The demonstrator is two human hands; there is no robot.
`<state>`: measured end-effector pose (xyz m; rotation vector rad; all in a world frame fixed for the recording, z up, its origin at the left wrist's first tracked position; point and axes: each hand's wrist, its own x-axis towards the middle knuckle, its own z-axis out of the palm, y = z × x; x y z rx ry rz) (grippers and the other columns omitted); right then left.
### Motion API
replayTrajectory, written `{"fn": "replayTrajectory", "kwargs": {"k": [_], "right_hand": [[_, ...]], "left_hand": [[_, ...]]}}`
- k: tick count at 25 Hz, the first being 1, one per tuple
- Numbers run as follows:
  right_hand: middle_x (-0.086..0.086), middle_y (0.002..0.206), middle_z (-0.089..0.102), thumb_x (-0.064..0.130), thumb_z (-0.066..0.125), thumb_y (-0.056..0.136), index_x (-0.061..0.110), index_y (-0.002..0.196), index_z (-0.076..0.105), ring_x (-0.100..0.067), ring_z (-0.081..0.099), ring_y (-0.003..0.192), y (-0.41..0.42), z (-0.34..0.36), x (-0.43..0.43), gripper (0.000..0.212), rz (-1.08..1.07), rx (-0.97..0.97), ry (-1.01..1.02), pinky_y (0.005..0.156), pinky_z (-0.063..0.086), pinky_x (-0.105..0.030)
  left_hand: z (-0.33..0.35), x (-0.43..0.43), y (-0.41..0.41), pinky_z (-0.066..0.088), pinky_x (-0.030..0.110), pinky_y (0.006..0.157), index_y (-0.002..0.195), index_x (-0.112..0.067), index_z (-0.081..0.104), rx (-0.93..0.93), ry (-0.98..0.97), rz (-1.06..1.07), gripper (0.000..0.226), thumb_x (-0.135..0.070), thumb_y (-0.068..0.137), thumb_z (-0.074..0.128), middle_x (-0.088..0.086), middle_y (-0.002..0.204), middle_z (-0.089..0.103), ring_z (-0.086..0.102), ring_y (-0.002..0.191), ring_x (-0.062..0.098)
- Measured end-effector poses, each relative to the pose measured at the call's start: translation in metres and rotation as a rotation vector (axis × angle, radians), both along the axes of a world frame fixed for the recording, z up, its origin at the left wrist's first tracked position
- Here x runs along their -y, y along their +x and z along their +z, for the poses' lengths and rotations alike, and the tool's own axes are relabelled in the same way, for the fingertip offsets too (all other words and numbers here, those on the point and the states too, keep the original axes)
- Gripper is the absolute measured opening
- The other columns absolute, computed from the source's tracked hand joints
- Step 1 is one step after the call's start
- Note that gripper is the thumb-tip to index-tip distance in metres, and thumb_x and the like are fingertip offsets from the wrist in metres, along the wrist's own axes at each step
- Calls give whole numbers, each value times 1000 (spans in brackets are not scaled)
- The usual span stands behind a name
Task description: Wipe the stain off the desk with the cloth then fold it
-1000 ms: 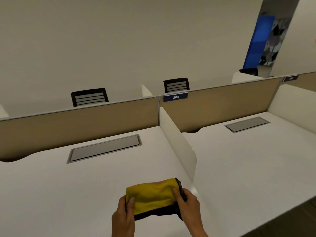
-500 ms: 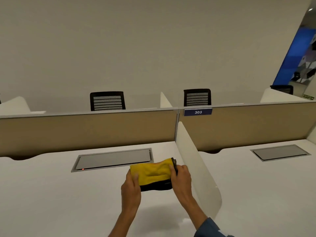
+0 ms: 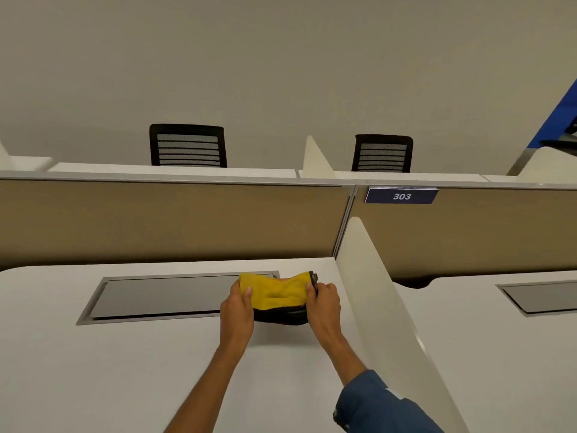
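head view: both hands grip the folded cloth (yellow) over the desk.

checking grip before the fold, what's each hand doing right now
Left hand: closed on the left end of the yellow cloth.
Right hand: closed on its right end.

The cloth was bright yellow on top with a black underside, on a plain white desk. The partition was tan, the chairs black mesh, the sign navy with white "303"
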<state>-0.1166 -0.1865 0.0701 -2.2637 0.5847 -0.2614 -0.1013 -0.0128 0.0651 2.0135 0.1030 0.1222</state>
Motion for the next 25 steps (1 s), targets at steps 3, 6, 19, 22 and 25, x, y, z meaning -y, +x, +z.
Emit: {"fn": "replayTrajectory", "kwargs": {"k": [3, 6, 19, 22, 25], "right_hand": [[-14, 101, 55, 34, 41, 107, 0, 100, 65, -16, 51, 76, 34, -24, 15, 42, 10, -33, -6, 69, 40, -27], [-19, 106, 58, 33, 42, 107, -2, 101, 66, -20, 51, 79, 61, -44, 28, 42, 13, -63, -20, 71, 40, -29], [-12, 141, 49, 34, 37, 108, 14, 145, 45, -30, 53, 118, 80, -94, 43, 42, 47, -162, -427, 96, 44, -40], [-9, 156, 39, 31, 34, 109, 20, 150, 38, -29, 44, 133, 81, -102, 44, 43, 136, -163, -525, 106, 36, -40], [-8, 159, 36, 30, 30, 110, 20, 152, 35, -27, 41, 138, 79, -93, 46, 43, 175, -183, -525, 110, 33, -39]], "left_hand": [[-23, 10, 32, 50, 32, 81, 140, 1, 51, -26, 18, -16, 41, -23, 108, 41, 20, 115, 69, 67, 105, 36], [-44, 19, 54, 47, 29, 79, 139, 1, 51, -52, 21, -31, 40, -22, 108, 42, 19, 113, 69, 67, 104, 34], [-100, 24, 84, 6, 37, 127, 160, -15, 25, 126, 591, -120, 61, 4, 104, 39, 8, 170, 13, 9, 158, 29], [-103, 23, 85, 1, 44, 126, 160, -21, 26, 141, 738, -120, 73, 10, 97, 46, 12, 170, 8, 3, 158, 33], [-101, 21, 87, 1, 44, 127, 160, -23, 23, 108, 747, -150, 67, -1, 102, 47, 11, 171, 4, 1, 158, 32]]}}
